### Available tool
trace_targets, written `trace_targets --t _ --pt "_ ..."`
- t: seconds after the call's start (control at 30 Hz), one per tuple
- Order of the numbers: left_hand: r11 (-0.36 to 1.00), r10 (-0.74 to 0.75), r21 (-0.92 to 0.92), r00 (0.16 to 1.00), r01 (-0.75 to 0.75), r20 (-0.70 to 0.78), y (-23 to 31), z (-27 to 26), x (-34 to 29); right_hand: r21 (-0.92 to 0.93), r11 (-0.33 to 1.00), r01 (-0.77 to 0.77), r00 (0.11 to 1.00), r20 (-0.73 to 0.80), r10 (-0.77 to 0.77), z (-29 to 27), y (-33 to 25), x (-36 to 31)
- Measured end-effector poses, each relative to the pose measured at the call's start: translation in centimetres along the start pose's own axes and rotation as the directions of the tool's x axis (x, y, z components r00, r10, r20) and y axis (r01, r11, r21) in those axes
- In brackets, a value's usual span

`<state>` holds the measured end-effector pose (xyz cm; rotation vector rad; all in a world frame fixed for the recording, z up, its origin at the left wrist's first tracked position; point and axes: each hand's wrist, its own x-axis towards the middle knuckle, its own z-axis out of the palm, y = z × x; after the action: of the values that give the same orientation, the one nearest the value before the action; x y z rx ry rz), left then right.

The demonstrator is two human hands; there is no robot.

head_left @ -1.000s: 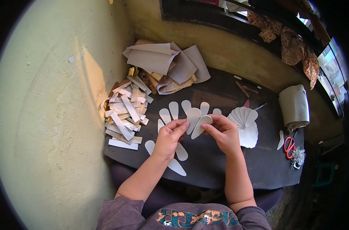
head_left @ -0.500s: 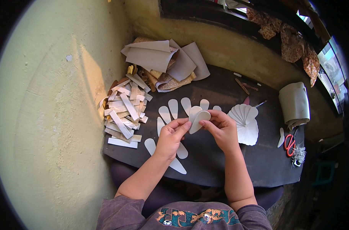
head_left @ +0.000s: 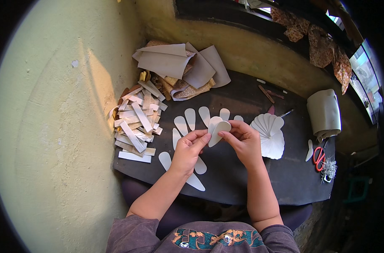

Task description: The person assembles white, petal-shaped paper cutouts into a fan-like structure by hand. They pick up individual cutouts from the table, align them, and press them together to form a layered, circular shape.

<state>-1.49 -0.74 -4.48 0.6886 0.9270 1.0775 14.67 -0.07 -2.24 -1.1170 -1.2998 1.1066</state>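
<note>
Both my hands, left (head_left: 188,147) and right (head_left: 244,141), pinch one pale teardrop-shaped petal piece (head_left: 217,131), possibly two stacked. More petals (head_left: 191,119) lie beyond my grip on the dark counter (head_left: 284,181).

Surface (head_left: 284,185) free: bare dark patch lower right, between right hand (head_left: 244,142) and scissors (head_left: 318,157). Left side blocked by heap of pale strips (head_left: 136,125) hard against wall (head_left: 53,139). Far edge blocked by folded sheets (head_left: 181,67). Loose petal pieces (head_left: 191,119) lie under and past left hand (head_left: 187,149). Fanned petal stack (head_left: 268,133) sits just right of right hand; grey roll (head_left: 324,113) far right.
</note>
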Motion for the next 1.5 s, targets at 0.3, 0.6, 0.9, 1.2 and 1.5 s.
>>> trace_targets --t 0.3,0.6,0.9,1.2,1.5 --pt "1.0 -0.008 0.0 1.0 0.008 -0.014 -0.1 0.1 0.0 -0.08 0.995 0.067 0.998 -0.002 -0.068 -0.1 0.1 0.0" --pt "1.0 -0.006 0.009 1.0 0.005 0.023 -0.2 0.0 0.1 -0.121 0.988 0.092 0.996 0.006 -0.092 -0.1 -0.1 0.0" --pt "0.998 0.024 -0.058 1.0 -0.025 -0.009 -0.5 0.4 -0.1 -0.038 0.995 0.09 0.996 -0.019 -0.091 0.4 0.1 -0.1" --pt "0.994 0.047 -0.101 0.998 -0.05 -0.032 -0.9 0.6 -0.3 -0.056 0.994 0.091 0.995 -0.026 -0.092 0.5 0.0 -0.1" --pt "0.987 0.018 -0.156 0.997 -0.031 -0.08 -1.0 0.8 -0.1 -0.061 0.99 0.128 0.988 -0.08 -0.132 1.1 0.0 -0.4"
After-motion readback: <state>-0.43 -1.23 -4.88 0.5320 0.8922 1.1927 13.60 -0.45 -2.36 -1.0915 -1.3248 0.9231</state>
